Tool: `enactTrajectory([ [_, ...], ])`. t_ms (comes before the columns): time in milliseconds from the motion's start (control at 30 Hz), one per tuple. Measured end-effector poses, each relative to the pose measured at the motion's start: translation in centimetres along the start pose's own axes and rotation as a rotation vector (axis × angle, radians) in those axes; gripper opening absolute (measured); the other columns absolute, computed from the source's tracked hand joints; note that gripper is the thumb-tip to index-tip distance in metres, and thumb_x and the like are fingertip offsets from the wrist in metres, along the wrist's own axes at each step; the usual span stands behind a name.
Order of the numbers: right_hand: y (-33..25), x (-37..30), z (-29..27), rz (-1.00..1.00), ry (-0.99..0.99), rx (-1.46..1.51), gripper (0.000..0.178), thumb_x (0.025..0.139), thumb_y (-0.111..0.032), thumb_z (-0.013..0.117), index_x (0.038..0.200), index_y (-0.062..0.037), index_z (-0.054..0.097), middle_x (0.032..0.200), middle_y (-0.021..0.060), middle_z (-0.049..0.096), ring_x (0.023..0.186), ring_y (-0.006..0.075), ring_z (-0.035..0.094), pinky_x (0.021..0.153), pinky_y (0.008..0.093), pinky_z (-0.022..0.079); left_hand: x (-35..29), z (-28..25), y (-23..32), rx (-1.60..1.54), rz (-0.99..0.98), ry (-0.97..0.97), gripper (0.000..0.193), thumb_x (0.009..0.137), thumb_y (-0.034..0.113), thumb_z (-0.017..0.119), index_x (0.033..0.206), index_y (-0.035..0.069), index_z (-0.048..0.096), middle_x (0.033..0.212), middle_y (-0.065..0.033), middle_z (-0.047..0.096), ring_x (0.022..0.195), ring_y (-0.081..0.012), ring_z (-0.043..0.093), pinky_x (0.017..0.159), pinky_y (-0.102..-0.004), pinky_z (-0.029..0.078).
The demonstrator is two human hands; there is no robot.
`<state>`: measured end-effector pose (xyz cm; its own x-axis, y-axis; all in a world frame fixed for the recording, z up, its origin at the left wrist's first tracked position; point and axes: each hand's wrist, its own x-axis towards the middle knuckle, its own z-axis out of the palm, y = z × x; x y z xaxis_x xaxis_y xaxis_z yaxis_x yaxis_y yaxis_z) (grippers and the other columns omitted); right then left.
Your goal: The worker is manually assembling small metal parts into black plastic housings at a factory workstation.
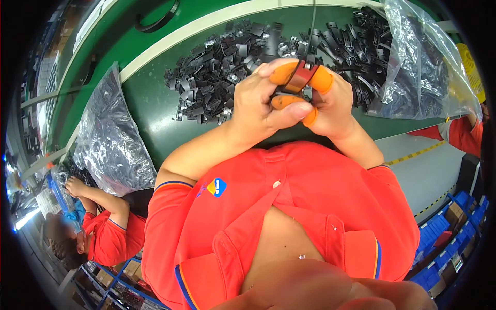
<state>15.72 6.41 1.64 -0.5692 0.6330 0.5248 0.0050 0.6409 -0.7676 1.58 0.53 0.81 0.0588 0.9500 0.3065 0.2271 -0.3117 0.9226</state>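
Note:
Above the near edge of the table, my left hand (pixel 256 101) and my right hand (pixel 336 103) come together around a small black and dark red clip-like part (pixel 301 77). Both hands are closed on it, one from each side. Orange finger cots (pixel 322 80) cover several of my fingertips. The part's lower end is partly hidden by fingers and thumbs. Behind my left hand spreads a heap of small black curved metal pieces (pixel 199 82). Longer black clip pieces (pixel 359 49) lie in another heap beyond my right hand.
A clear plastic bag of dark pieces (pixel 413 72) stands at the right of the green table (pixel 155 116). Another clear bag (pixel 111 139) lies at the left edge. A co-worker in red (pixel 113 232) works at the left. Blue bins (pixel 434 232) stand at the lower right.

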Motion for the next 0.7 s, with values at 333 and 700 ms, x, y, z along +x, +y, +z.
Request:
enactTrajectory([
  [333,1.2,0.3,-1.5,-0.061,-0.174,-0.062,0.037,0.065,-0.009,0.074,0.098,0.0016,0.06,0.096,0.0087,0.064,0.087,0.0193,0.062,0.08,0.0308,0.049,0.8,-0.7,0.1,-0.292,-0.162,-0.296,0.049,0.072,0.03,0.072,0.109,0.002,0.055,0.098,-0.0067,0.062,0.09,-0.0172,0.058,0.08,-0.0291,0.045],
  [700,1.7,-1.9,2.1,0.135,0.116,0.373,0.023,0.082,-0.005,0.056,0.101,0.006,0.053,0.103,0.0154,0.059,0.098,0.0236,0.056,0.091,0.0397,0.044,1.2,0.5,0.1,0.069,-0.207,-0.095,0.036,0.075,0.037,0.062,0.09,0.004,0.063,0.076,-0.0111,0.062,0.076,-0.0294,0.058,0.072,-0.0336,0.043],
])
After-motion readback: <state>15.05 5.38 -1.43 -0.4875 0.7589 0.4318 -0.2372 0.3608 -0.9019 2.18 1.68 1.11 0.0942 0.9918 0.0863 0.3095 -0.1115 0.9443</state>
